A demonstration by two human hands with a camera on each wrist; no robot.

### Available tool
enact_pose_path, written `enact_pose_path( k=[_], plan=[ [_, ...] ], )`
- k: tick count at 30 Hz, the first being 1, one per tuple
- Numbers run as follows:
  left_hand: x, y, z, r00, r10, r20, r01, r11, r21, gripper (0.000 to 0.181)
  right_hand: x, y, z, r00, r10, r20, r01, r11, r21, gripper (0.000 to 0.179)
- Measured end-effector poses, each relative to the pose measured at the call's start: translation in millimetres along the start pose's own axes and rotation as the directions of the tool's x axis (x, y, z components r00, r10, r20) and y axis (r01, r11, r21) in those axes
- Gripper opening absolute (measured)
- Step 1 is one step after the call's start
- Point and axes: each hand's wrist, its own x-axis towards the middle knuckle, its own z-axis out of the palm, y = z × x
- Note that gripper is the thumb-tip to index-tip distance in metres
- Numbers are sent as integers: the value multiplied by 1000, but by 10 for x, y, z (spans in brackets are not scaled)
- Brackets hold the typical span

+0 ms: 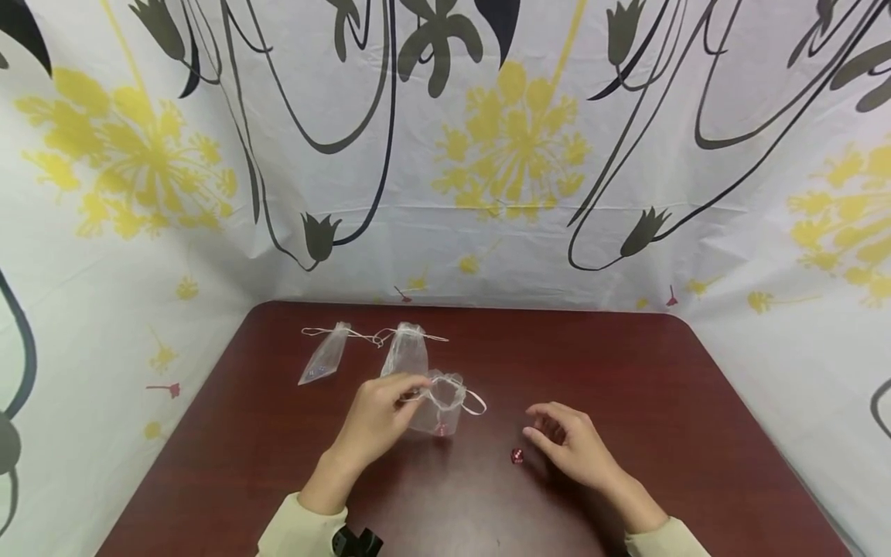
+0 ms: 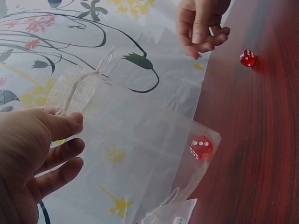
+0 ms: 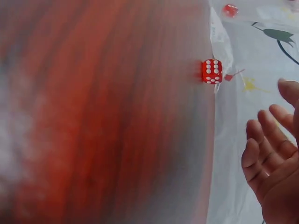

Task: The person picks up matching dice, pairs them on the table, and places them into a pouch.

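Observation:
My left hand pinches the rim of a sheer drawstring pouch between thumb and forefinger, holding it upright near the table's middle. Inside the pouch's bottom corner lies a red die with white pips, three showing on one face. A second red die sits on the table to the right of the pouch. Just beside that loose die, my right hand hovers with fingers loosely bent and nothing in them. In the right wrist view the die shows six pips, apart from the fingertips.
Two more sheer pouches lie farther back: one on the left with small things inside, another right behind the held pouch. Their white cords spread over the dark red table. A patterned white cloth hangs behind the table.

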Motion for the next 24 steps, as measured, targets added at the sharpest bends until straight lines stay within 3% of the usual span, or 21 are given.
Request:
enact_pose_path(
  k=[6,13,16,24],
  plan=[
    [2,19,-10,1000,-6,4,6,1000,8,24,-63,80,8,990,67,121,-63,998,-30,21],
    [-9,15,-5,1000,-19,21,19,1000,6,26,-89,139,2,950,100,295,-91,995,-46,29],
    [-11,14,-1,999,-23,23,23,1000,5,26,-84,164,3,942,90,323,-72,995,-67,29],
    [-25,14,2,999,-36,27,35,999,15,26,-81,152,38,944,59,325,-28,995,-100,19]
  ],
)
